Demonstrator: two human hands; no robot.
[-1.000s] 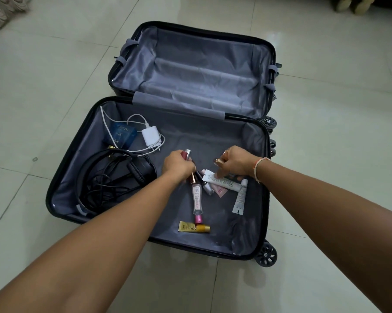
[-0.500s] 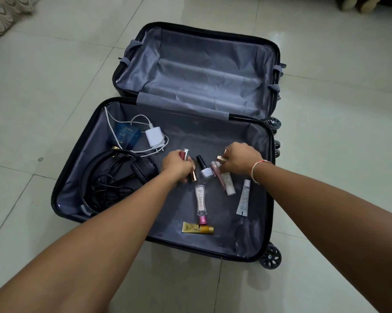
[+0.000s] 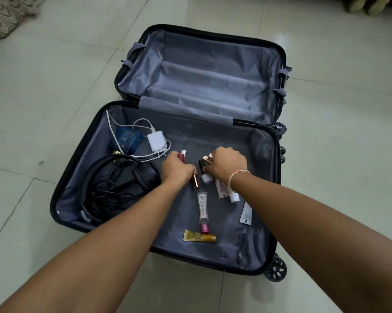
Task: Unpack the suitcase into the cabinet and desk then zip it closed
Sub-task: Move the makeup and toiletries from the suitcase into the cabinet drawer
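A black suitcase (image 3: 268, 213) with grey lining lies open on the tiled floor. My left hand (image 3: 176, 168) grips a red lipstick (image 3: 182, 155) and a rose-gold tube (image 3: 196, 180). Beside it, my right hand (image 3: 226, 164) holds a rose-gold item (image 3: 207, 157) and touches a small nail polish bottle (image 3: 204, 173). Loose in the near half lie a clear tube with a pink cap (image 3: 202, 207), a gold tube (image 3: 198, 236), pale tubes (image 3: 226, 193) and a grey-white tube (image 3: 246, 213). Black headphones with cable (image 3: 113, 184), a blue box (image 3: 126, 141) and a white charger (image 3: 156, 141) sit at the left.
The far half of the suitcase (image 3: 204, 73) holds nothing. Pale floor tiles (image 3: 55, 91) surround the case. A patterned fabric (image 3: 7, 12) lies at the top left, and furniture feet (image 3: 368, 4) stand at the top right.
Both hands have drawn closer together over the cosmetics. My right hand shifted left onto the nail polish bottle, leaving the pale tubes lying under its wrist. The view moved slightly.
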